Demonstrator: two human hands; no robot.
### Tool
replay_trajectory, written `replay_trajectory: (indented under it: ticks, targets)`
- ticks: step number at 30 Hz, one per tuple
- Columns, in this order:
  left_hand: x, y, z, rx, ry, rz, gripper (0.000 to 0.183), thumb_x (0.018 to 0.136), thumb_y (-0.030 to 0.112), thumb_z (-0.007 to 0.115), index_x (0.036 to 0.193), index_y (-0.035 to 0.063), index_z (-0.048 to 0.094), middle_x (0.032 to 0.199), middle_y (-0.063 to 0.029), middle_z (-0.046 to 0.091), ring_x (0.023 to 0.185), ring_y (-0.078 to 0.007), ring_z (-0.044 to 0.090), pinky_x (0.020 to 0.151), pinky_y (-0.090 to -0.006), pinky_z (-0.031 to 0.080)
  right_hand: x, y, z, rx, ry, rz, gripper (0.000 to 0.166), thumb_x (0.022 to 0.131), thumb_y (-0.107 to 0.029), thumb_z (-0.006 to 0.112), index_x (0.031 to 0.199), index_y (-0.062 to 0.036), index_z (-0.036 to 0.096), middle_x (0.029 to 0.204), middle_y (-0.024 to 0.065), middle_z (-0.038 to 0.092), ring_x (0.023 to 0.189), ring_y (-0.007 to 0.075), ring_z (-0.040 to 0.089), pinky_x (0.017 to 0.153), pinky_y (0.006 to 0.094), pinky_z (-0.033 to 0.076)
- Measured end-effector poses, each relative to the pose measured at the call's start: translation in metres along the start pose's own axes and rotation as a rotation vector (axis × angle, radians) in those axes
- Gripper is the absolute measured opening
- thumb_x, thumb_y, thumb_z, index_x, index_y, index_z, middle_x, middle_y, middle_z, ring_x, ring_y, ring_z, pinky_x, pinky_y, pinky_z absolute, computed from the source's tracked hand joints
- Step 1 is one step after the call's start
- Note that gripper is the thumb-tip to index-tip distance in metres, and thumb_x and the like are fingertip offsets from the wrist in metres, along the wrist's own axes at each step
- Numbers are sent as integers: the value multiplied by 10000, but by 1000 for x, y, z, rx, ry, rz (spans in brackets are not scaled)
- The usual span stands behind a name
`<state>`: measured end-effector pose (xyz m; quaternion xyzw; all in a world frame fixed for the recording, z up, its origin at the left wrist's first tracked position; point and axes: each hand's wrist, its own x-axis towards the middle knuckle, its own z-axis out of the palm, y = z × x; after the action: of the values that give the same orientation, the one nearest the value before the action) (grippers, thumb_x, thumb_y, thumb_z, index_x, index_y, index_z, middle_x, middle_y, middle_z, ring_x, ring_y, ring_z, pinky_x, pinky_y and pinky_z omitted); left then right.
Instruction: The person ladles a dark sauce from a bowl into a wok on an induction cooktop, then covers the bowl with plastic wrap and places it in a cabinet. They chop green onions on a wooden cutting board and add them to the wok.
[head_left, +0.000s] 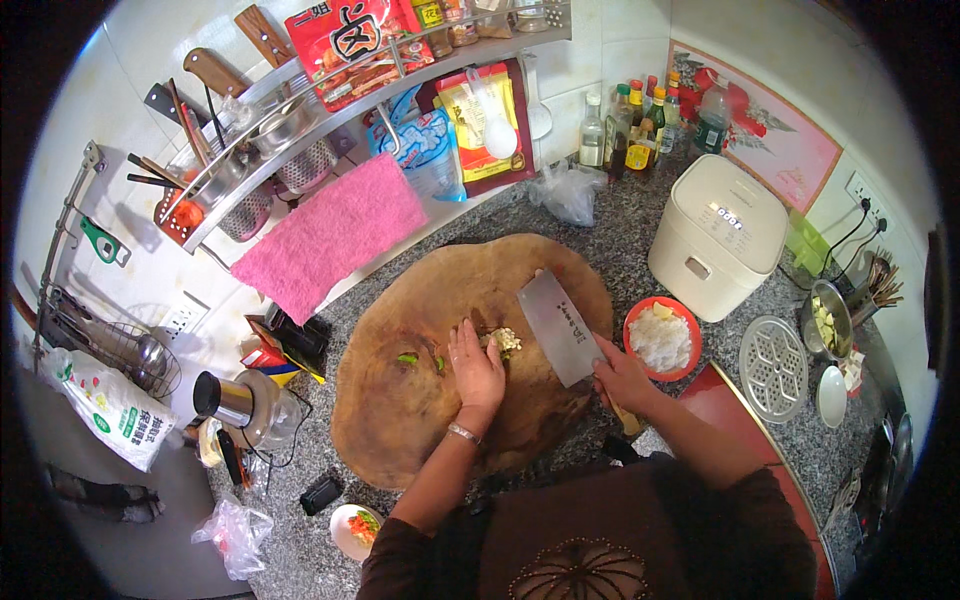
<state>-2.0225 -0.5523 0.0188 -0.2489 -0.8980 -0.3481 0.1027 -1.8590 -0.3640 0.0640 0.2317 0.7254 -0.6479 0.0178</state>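
A large round wooden chopping board (405, 300) lies before me on the granite counter. My right hand (624, 379) grips a Chinese cleaver (559, 328) by its wooden handle, the broad blade lying nearly flat above the board's right part. My left hand (476, 366) rests on the board with its fingers extended, the fingertips beside a small heap of chopped pale pieces, probably garlic (507, 341). Small green scraps (407, 358) lie to the left of that hand. Right of the cleaver stands a red bowl of white rice (660, 337). The underside of my left palm is hidden.
Behind the rice stands a cream rice cooker (716, 240), with sauce bottles (619, 131) further back. A pink cloth (330, 232) hangs from the wall rack. At the lower left are a white bowl of chopped vegetables (356, 531) and a small blender (251, 412). A perforated steamer plate (773, 367) lies right.
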Motion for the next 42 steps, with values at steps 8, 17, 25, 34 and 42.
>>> replay_trajectory:
  ticks: [8,17,25,34,42]
  targets:
    - [3,1,8,6,51,-9,556,936,248,501,1362,-68,335,1369,-276,395,1318,-423,312,1097,-473,256,11,7,20,78,-64,18,526,950,-127,406,1459,-187,289,655,47,500,489,137,506,469,293,468]
    - [6,5,16,-81,94,-27,570,942,274,509,1361,-70,335,1376,-276,385,1326,-415,305,1091,-464,273,19,7,35,26,-107,-5,530,948,-152,422,1458,-189,284,653,67,520,474,159,524,454,324,482]
    - [8,12,7,-128,55,-106,614,931,314,535,1363,-73,334,1388,-267,379,1342,-410,285,1100,-451,261,18,2,54,-7,-172,-3,518,950,-178,430,1449,-155,291,678,71,527,504,159,533,465,320,479]
    - [8,9,7,-169,70,-107,628,925,331,550,1359,-72,342,1387,-267,384,1341,-409,291,1104,-443,254,12,-20,64,-52,-224,-4,535,938,-202,441,1445,-125,288,689,80,541,510,159,538,475,315,486]
    - [10,5,9,-253,98,-113,567,901,268,590,1314,-62,384,1337,-264,426,1292,-413,352,1080,-445,282,20,-1,67,-76,-224,-17,575,930,-215,459,1455,-98,257,676,87,544,469,171,537,469,325,484]
